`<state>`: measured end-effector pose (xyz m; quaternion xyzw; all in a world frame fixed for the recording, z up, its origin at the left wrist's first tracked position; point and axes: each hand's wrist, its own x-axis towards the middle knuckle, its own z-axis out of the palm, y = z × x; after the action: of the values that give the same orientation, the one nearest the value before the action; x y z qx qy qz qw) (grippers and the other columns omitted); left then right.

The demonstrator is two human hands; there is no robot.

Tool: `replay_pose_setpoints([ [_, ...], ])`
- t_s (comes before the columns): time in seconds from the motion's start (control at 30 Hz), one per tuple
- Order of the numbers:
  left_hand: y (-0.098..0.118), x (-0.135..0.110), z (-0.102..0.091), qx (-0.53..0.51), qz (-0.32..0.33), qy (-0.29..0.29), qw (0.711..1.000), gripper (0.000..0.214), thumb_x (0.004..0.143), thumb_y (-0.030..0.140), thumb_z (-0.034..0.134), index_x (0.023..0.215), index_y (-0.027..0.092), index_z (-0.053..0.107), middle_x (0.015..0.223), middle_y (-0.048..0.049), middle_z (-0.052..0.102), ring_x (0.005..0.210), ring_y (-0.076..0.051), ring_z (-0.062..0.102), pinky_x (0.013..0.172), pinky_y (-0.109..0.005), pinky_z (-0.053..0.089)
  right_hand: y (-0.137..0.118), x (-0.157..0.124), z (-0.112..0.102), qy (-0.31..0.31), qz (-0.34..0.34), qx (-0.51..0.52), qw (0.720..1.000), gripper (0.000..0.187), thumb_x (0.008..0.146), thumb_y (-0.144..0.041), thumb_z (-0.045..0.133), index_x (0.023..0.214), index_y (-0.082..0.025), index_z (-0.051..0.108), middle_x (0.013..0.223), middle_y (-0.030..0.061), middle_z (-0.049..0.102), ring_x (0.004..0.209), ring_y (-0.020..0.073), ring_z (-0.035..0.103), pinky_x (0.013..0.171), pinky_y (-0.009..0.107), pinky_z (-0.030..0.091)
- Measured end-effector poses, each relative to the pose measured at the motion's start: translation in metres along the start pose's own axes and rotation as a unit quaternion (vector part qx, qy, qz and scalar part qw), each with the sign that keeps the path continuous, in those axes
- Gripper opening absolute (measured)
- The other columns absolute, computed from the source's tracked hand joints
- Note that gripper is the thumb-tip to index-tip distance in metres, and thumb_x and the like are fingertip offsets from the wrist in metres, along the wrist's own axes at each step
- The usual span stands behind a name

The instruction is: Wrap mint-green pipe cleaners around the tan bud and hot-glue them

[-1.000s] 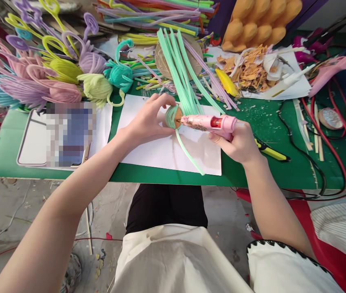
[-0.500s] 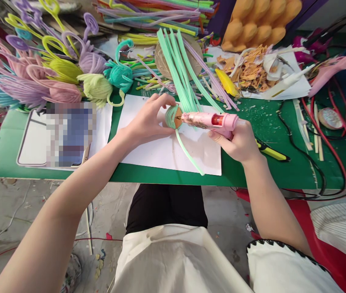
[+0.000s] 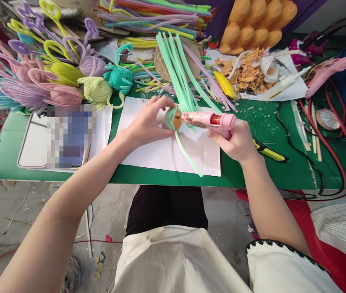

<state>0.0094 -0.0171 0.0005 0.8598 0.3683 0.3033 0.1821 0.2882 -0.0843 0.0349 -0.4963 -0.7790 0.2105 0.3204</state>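
Between the thumb and fingers of my left hand (image 3: 149,120) is an orange ball partly wrapped in mint-green pipe cleaners (image 3: 170,119). One loose pipe cleaner end hangs from it toward the table's front edge. My right hand (image 3: 238,141) is closed around a pink hot glue gun (image 3: 209,120), its nozzle pointing left at the bare orange patch of the ball. Whether the tip touches the ball, I cannot tell. Under both hands lies a white sheet of paper (image 3: 148,156). A bundle of mint-green pipe cleaners (image 3: 177,69) lies just behind the ball.
Finished pipe cleaner figures (image 3: 63,73) crowd the left back. A phone (image 3: 32,142) lies at the left. Orange scraps (image 3: 252,71) on paper, a yellow-handled cutter (image 3: 270,151), another pink glue gun (image 3: 328,75) and red and black cables (image 3: 328,142) are at the right.
The view has shifted very slightly. Both hands, the ball and the glue gun hold almost the same positions relative to each other.
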Motion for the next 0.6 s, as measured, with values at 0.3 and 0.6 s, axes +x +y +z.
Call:
replay_pose_setpoints([
  [0.3, 0.0017, -0.0004, -0.0002, 0.004, 0.009, 0.008, 1.000, 0.052, 0.073, 0.030, 0.078, 0.120, 0.026, 0.056, 0.117, -0.0054, 0.066, 0.105, -0.028, 0.061, 0.088, -0.043, 0.054, 0.0003, 0.0010, 0.0000, 0.018, 0.007, 0.003, 1.000, 0.021, 0.090, -0.043, 0.068, 0.103, -0.029, 0.075, 0.098, 0.0058, 0.076, 0.090, 0.0280, 0.072, 0.075, 0.042, 0.057],
  [0.6, 0.0005, 0.0007, 0.0000, 0.009, 0.007, 0.008, 1.000, 0.053, 0.073, 0.036, 0.079, 0.120, 0.027, 0.057, 0.115, -0.0049, 0.068, 0.102, -0.027, 0.061, 0.087, -0.043, 0.055, -0.0013, 0.0037, -0.0004, 0.009, -0.003, 0.009, 1.000, 0.022, 0.090, -0.035, 0.065, 0.108, -0.027, 0.075, 0.109, 0.0066, 0.077, 0.099, 0.0286, 0.074, 0.087, 0.046, 0.059],
])
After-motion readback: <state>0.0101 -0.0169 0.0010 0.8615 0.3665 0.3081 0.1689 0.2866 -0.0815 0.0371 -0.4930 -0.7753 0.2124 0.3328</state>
